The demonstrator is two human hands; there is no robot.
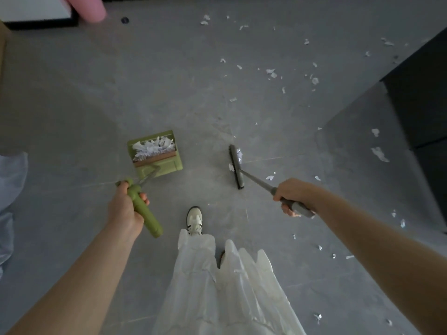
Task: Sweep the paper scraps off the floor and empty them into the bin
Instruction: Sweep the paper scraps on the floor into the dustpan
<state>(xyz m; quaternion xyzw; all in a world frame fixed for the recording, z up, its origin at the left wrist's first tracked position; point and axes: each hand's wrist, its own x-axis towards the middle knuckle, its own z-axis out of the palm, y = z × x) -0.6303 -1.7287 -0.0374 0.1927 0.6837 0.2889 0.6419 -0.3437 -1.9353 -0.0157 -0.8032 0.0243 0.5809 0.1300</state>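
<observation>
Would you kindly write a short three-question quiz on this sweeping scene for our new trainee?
1. True or false: the green dustpan already holds paper scraps.
2. Which hand holds the grey broom? A) left B) right
3. Fill in: most loose scraps lie on the floor to the person's ____ side.

Key: 1 true; 2 B, the right hand, while the left hand grips the dustpan handle; 3 right.

Floor [72, 112]: smooth matt grey tile. Dustpan [167, 163]: matt green plastic. Scraps [154, 147]: crumpled white paper. Broom [236, 166]: grey plastic head.
</observation>
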